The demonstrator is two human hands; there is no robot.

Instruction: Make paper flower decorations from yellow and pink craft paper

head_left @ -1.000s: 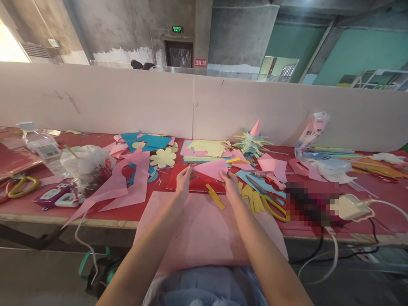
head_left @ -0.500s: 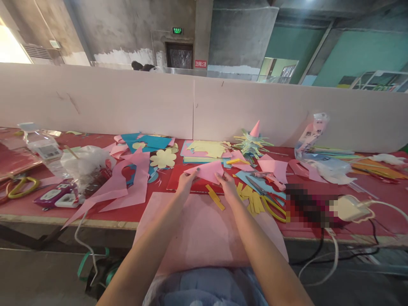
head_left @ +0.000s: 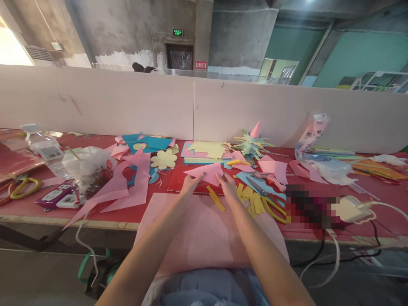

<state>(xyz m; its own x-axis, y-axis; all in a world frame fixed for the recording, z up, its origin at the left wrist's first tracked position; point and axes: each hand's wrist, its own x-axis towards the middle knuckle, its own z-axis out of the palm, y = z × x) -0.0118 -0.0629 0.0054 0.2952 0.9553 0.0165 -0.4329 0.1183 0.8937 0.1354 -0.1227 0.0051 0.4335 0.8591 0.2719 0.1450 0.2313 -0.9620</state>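
Between my two hands is a pink piece of paper [head_left: 210,173], roughly triangular, its point toward the left. My left hand [head_left: 191,183] pinches its lower edge, thumb on top. My right hand [head_left: 227,182] grips its right end between thumb and fingers. The paper is just above a red sheet [head_left: 178,178]. Yellow paper strips [head_left: 216,199] lie below and to the right of my hands. Beside my right hand are scissors with yellow handles [head_left: 274,210] and a pink glue gun [head_left: 276,182] on blue paper.
Cut pink paper [head_left: 140,187] and a pale yellow paper flower [head_left: 163,159] lie at the left. A cone-topped paper figure [head_left: 255,140] stands behind. A plastic bottle [head_left: 41,142] and a purple device [head_left: 54,195] are far left. A power plug [head_left: 352,209] with cables lies right.
My left hand has slid a little to the right along the pink paper's lower edge. The right hand keeps its hold, and the things on the table stay where they were.
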